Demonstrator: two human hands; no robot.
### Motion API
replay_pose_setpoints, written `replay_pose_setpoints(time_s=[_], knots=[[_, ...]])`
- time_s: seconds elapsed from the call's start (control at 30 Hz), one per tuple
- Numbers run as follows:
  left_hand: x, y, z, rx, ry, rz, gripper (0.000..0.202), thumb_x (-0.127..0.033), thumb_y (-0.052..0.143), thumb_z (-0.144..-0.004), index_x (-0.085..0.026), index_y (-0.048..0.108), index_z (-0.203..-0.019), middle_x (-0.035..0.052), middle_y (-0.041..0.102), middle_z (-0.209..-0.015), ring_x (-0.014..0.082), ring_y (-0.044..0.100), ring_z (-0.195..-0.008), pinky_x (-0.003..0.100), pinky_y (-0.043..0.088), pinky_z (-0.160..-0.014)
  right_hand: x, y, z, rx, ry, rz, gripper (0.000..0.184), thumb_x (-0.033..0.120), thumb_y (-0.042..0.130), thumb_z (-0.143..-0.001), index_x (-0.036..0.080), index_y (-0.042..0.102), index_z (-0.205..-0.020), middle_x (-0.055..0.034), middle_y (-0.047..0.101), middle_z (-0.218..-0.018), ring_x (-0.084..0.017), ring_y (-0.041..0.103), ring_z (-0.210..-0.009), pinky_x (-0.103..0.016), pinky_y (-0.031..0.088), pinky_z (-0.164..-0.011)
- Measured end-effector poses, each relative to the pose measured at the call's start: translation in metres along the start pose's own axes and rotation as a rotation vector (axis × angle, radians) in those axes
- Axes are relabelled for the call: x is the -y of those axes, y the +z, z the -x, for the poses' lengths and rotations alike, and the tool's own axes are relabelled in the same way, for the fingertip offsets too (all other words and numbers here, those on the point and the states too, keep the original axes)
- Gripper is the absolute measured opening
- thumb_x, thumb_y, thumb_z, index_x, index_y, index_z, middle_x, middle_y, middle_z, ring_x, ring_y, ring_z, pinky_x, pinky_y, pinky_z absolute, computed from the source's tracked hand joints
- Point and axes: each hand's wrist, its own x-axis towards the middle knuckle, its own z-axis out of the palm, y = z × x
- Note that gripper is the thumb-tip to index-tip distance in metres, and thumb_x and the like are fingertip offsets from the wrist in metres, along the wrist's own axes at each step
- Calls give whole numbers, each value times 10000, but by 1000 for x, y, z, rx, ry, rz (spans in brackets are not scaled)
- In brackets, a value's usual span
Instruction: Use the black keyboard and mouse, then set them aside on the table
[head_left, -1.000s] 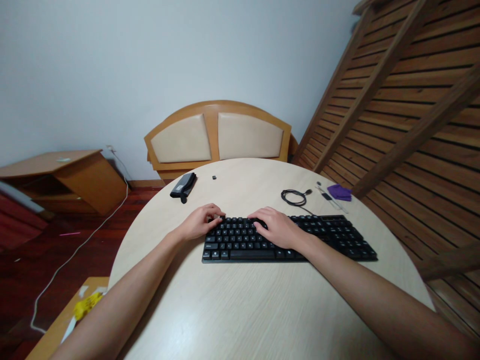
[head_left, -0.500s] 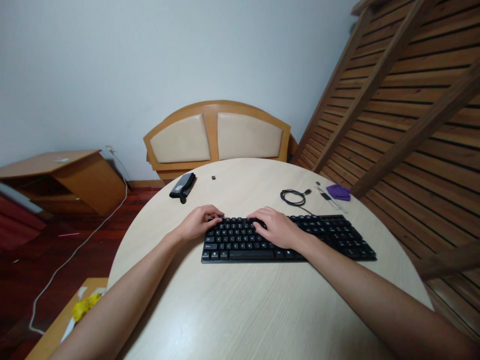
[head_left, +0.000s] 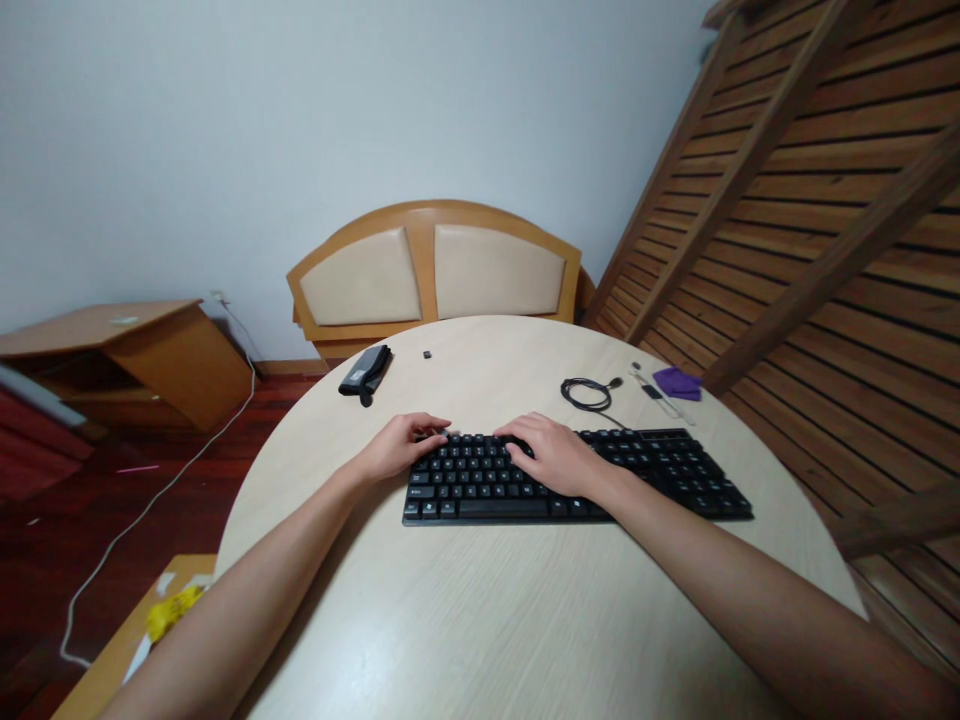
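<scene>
A black keyboard (head_left: 660,470) lies across the middle of a round, pale wood table (head_left: 480,620). My left hand (head_left: 397,447) rests at the keyboard's left end, fingers curled down onto the top-left keys, holding nothing. My right hand (head_left: 551,455) lies flat over the middle keys with its fingers spread. The keyboard's black cable (head_left: 587,394) is coiled just behind it.
A grey pouch (head_left: 366,371) and a tiny dark object (head_left: 427,354) lie at the table's far side. A purple cloth (head_left: 679,383) and a thin tool (head_left: 654,392) sit at the far right. Beyond stand a chair (head_left: 433,270) and slatted wooden frame (head_left: 810,200); a low cabinet (head_left: 127,350) stands left.
My left hand's fingers shifted slightly along the keyboard's top-left keys. The right hand and the keyboard have stayed put.
</scene>
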Motion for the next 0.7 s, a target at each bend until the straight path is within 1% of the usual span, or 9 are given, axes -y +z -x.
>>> replay_pose_setpoints(time_s=[0.1, 0.37, 0.47, 0.57, 0.63, 0.7], knots=[[1, 0, 1, 9, -18, 25, 365, -392, 576, -934, -153, 688, -1188, 123, 719, -1188, 252, 667, -1062, 405, 518, -940, 0, 0, 0, 1, 2, -1, 271, 221, 513, -942, 209, 681, -1154, -77, 721, -1126, -238, 626, -1069, -428, 488, -980], [-1, -1, 2, 35, 0, 22, 321, -354, 552, -945, -172, 709, -1156, 111, 719, -1196, 249, 657, -1086, 410, 504, -972, -1, 1, 1, -7, -2, -7, 269, 222, 513, -942, 217, 680, -1153, -73, 721, -1121, -239, 625, -1067, -431, 488, -979], [-1, -1, 2, 43, 47, 26, 295, -332, 574, -935, -181, 719, -1142, 107, 715, -1195, 245, 653, -1093, 407, 496, -981, 0, 0, 0, -5, 1, -7, 267, 220, 513, -943, 210, 679, -1151, -71, 720, -1128, -237, 625, -1070, -424, 486, -984], [-2, -2, 2, 47, 103, 41, 254, -323, 597, -923, -187, 741, -1083, 106, 722, -1152, 242, 654, -1077, 407, 494, -981, 2, -1, 0, 3, 1, -2, 266, 216, 514, -940, 206, 681, -1146, -74, 719, -1129, -238, 625, -1068, -421, 489, -980], [-2, -2, 2, 46, 94, 49, 250, -323, 608, -914, -191, 743, -1078, 105, 724, -1143, 245, 654, -1072, 415, 497, -979, 2, -1, 0, 6, 1, 1, 266, 215, 514, -939, 211, 683, -1145, -75, 720, -1123, -239, 626, -1064, -425, 489, -977], [-3, -2, 2, 40, 55, 60, 269, -326, 618, -905, -190, 735, -1105, 107, 723, -1162, 249, 653, -1078, 421, 500, -978, 1, -1, 0, 4, 2, 3, 268, 215, 513, -939, 214, 683, -1147, -76, 720, -1121, -239, 625, -1067, -429, 487, -979]])
